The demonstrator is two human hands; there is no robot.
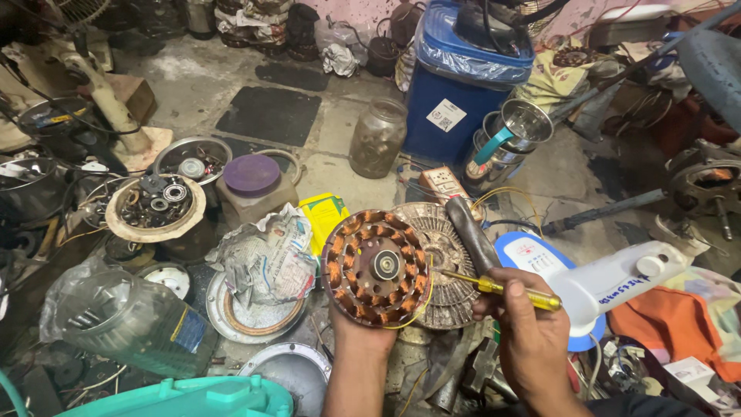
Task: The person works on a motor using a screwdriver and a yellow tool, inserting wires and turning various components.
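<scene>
Left hand (356,324) supports a round motor winding (376,267) from below, fingers closed behind its lower edge; the copper coils face the camera, apparently so the centre bearing and coil ends stay exposed. Right hand (527,324) is closed around a yellow-handled screwdriver (494,286), whose tip reaches to the winding's right rim, near a thin yellow wire. Directly behind the winding lies a grey ribbed motor cover (448,262) with a dark tool handle (471,232) across it.

Surrounding items on the floor, left to right: a clear plastic bottle (131,320) lying on its side, a dish of bearings (154,205), crumpled newspaper (266,255), a glass jar (378,137), a blue bin (463,85) and a white fan base (610,282). Clutter crowds close on every side of both hands.
</scene>
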